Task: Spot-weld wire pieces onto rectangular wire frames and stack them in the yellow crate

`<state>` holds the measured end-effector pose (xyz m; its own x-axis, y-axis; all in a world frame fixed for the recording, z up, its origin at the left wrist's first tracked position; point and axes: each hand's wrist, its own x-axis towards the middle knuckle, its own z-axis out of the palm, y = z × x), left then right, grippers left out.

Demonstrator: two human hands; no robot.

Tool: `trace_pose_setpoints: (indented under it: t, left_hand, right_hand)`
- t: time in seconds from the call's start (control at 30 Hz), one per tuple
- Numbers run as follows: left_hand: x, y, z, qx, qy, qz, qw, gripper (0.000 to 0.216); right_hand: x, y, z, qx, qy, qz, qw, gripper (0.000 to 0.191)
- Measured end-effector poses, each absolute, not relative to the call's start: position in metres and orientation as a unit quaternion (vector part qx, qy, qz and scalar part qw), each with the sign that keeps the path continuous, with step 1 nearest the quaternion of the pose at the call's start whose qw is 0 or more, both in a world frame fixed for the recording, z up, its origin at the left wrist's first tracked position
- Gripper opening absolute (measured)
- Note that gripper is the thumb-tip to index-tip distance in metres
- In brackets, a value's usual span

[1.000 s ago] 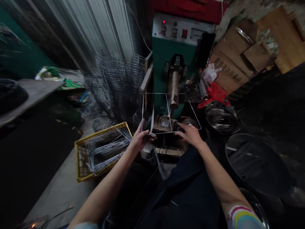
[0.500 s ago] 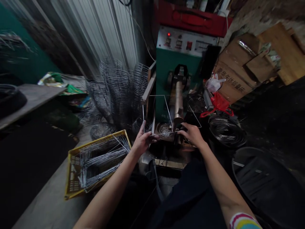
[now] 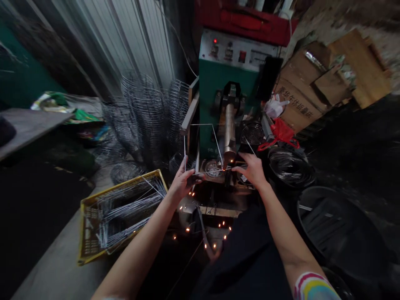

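Observation:
A bent frame of thin wire [image 3: 200,124] is held under the metal electrode [image 3: 229,133] of a green welding machine [image 3: 218,75]. My left hand [image 3: 181,183] grips the frame's near left corner with closed fingers. My right hand [image 3: 253,168] is closed over the frame's near right side, next to the electrode. Orange sparks [image 3: 204,233] glow at the weld point and scatter down below the machine's base.
A yellow crate [image 3: 90,204] of wire frames sits on the floor at my left. Stacked wire baskets [image 3: 146,112] stand behind it. Wire coils [image 3: 290,166] and a black tub [image 3: 337,229] are at the right, cardboard boxes [image 3: 296,100] behind.
The wire frame moved in under the electrode, the electrode came down, and sparks now fly from the weld point. Both hands kept their grip.

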<state>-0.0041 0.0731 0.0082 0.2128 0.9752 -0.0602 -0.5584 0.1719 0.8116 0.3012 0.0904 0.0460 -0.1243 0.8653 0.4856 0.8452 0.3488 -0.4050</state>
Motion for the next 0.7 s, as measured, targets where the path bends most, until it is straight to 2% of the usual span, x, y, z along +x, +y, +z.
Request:
trace_pose_setpoints:
  t: [0.1,0.17,0.27,0.4,0.53,0.63,0.7]
  left_hand:
    - [-0.003,0.071,0.009,0.33,0.301,0.542,0.712,0.093]
    - [-0.003,0.064,0.011,0.322,0.298,0.541,0.717,0.095]
    - [-0.006,0.033,0.012,0.332,0.293,0.537,0.718,0.097]
    - [-0.022,-0.052,0.002,0.358,0.304,0.506,0.724,0.098]
    - [-0.042,-0.134,-0.019,0.339,0.341,0.453,0.751,0.094]
    - [-0.056,-0.138,-0.022,0.307,0.338,0.448,0.768,0.097]
    - [-0.067,-0.115,-0.011,0.265,0.347,0.466,0.769,0.088]
  right_hand:
    - [0.324,0.092,0.05,-0.677,-0.614,0.075,0.399,0.058]
    - [0.334,0.086,0.051,-0.709,-0.554,0.165,0.404,0.052]
    - [0.336,0.057,0.045,-0.698,-0.543,0.241,0.4,0.058]
    - [0.332,-0.029,0.02,-0.657,-0.488,0.373,0.437,0.066]
    - [0.332,-0.142,-0.014,-0.655,-0.445,0.449,0.415,0.064]
    - [0.337,-0.211,-0.03,-0.65,-0.418,0.499,0.392,0.058]
    - [0.344,-0.239,-0.033,-0.65,-0.415,0.512,0.379,0.056]
